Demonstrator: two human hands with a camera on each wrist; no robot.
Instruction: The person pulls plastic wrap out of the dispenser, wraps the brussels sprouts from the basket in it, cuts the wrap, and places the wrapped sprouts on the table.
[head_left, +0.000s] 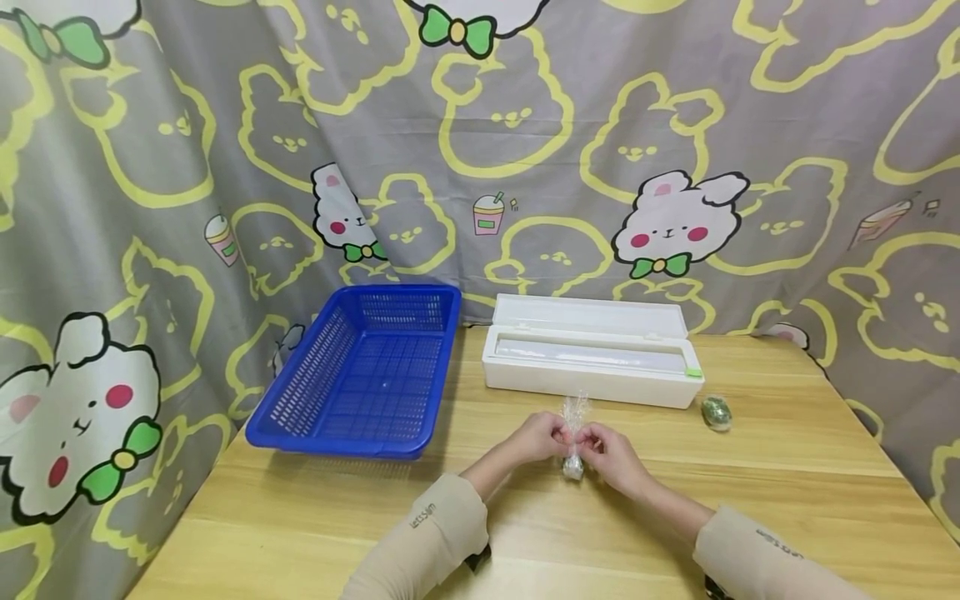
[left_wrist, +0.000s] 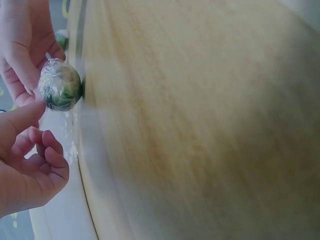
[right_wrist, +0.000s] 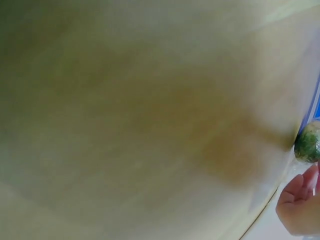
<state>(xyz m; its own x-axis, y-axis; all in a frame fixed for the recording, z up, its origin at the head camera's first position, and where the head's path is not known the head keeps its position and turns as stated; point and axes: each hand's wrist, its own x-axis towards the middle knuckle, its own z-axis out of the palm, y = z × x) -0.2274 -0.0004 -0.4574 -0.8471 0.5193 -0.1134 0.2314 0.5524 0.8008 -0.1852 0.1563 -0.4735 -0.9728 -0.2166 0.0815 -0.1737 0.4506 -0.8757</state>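
A small round green item (head_left: 572,468) wrapped in clear plastic film sits near the middle of the table; its exact kind is hidden by the wrap. Loose film (head_left: 576,408) is gathered above it in a twisted tuft. My left hand (head_left: 542,437) pinches the gathered film from the left, thumb against curled fingers. From the other side, my right hand (head_left: 611,454) pinches the same neck of film. In the left wrist view the wrapped item (left_wrist: 61,86) shows green and pale patches between both hands. The right wrist view catches only part of the right hand (right_wrist: 299,202).
Behind the hands stands a white film dispenser box (head_left: 592,379), lid raised, with a film roll (head_left: 588,352) inside. A second wrapped green item (head_left: 717,412) lies at its right end. A blue plastic basket (head_left: 337,446) is at the left. A patterned curtain (head_left: 540,200) hangs behind the table.
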